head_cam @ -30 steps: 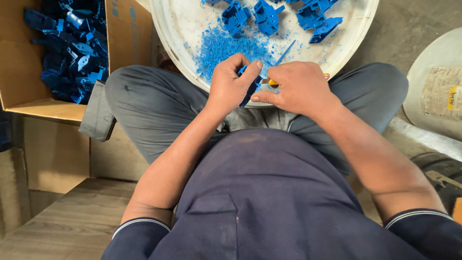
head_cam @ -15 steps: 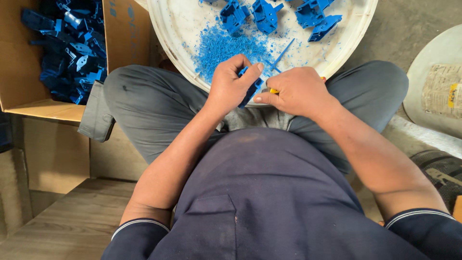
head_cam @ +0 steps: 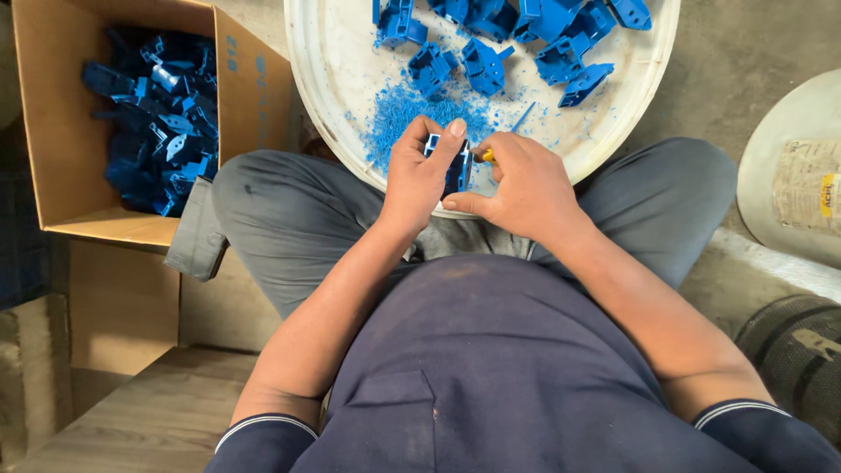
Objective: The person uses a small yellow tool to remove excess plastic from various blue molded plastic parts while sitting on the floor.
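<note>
Your left hand (head_cam: 420, 180) has its fingers wrapped around 1 blue plastic part (head_cam: 456, 166) at the near rim of the white round tray (head_cam: 333, 79). Your right hand (head_cam: 526, 188) pinches a small yellow-handled tool (head_cam: 485, 156) against the part, beside blue shavings (head_cam: 407, 114).

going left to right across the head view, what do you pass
cardboard box of blue parts → left hand holding a blue part → right hand → round grey lid
</note>
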